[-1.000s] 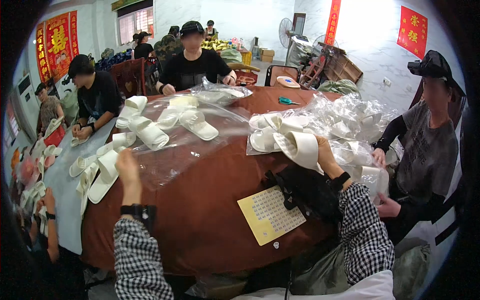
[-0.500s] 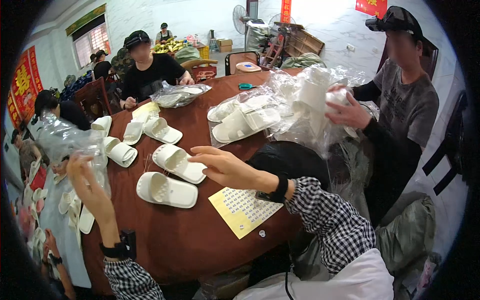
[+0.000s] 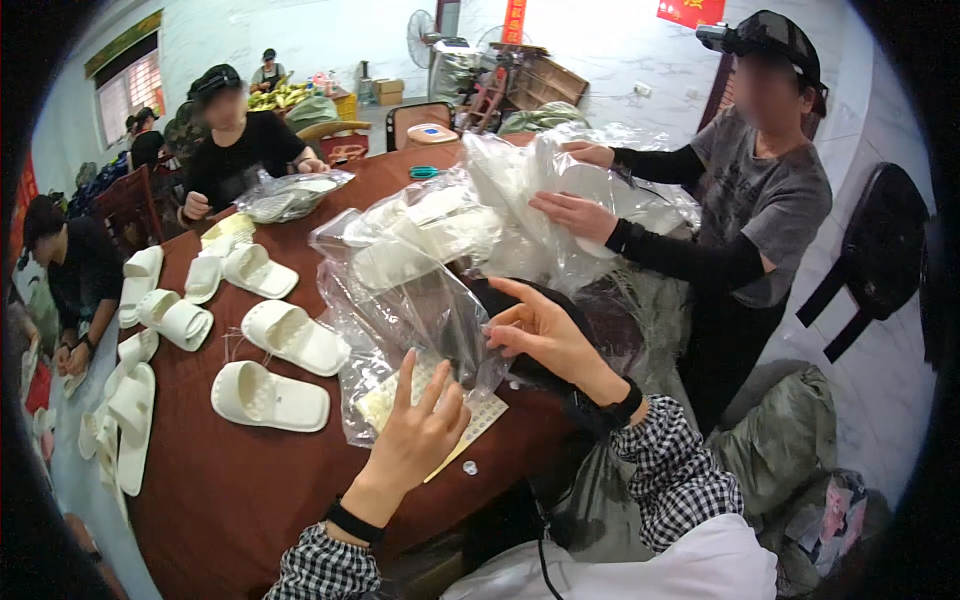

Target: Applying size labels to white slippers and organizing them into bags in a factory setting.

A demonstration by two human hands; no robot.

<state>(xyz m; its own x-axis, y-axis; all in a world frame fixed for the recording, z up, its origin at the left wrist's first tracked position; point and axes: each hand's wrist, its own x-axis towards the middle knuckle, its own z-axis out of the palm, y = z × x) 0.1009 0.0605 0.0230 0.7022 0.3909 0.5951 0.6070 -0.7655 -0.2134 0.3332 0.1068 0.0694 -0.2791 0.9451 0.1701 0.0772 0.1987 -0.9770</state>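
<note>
A clear plastic bag (image 3: 405, 305) is spread above the table in front of me, partly over a yellow sheet of small round stickers (image 3: 480, 425). My right hand (image 3: 555, 340) pinches the bag's right edge between thumb and fingers, its index finger raised. My left hand (image 3: 420, 430) lies against the near side of the bag, fingers stretched and apart; its thumb is hidden. Left of the bag lie two white slippers, a nearer one (image 3: 300, 400) and a farther one (image 3: 315, 345), toes to the left.
More white slippers (image 3: 175, 318) lie at the left of the brown table (image 3: 220, 480). Bagged slippers (image 3: 440, 225) heap at the middle back. A co-worker (image 3: 760, 170) on the right handles plastic bags; another person (image 3: 240, 150) sits across. A loose sticker (image 3: 470, 467) lies near the table's front edge.
The plastic bag has come from the far left to in front of me, along with my left hand. My right hand now pinches it. The view has turned rightward.
</note>
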